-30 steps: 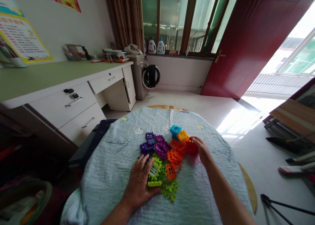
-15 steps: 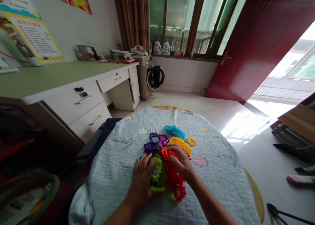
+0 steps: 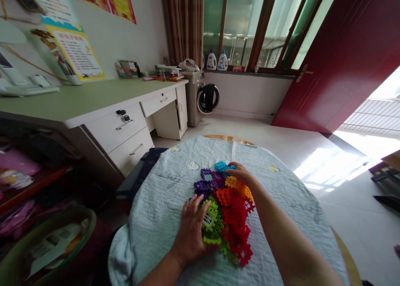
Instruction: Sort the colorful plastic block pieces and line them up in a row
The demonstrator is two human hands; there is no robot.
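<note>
Quilted cloth (image 3: 156, 223): left hand (image 3: 190, 232) spread open, pressing green plastic blocks (image 3: 212, 221); right hand (image 3: 243, 174) loosely curved on blue block (image 3: 221, 166), not gripping.

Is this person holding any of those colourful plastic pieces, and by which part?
No clear grip shows. The left hand lies over the green pieces; the right hand touches the blue piece, but a pinch cannot be told.

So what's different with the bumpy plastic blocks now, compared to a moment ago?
The right hand moved up the pile and now touches the blue blocks. The red blocks now lie in a long strip down the pile. The left hand stayed on the green blocks; the purple blocks stayed put.
</note>
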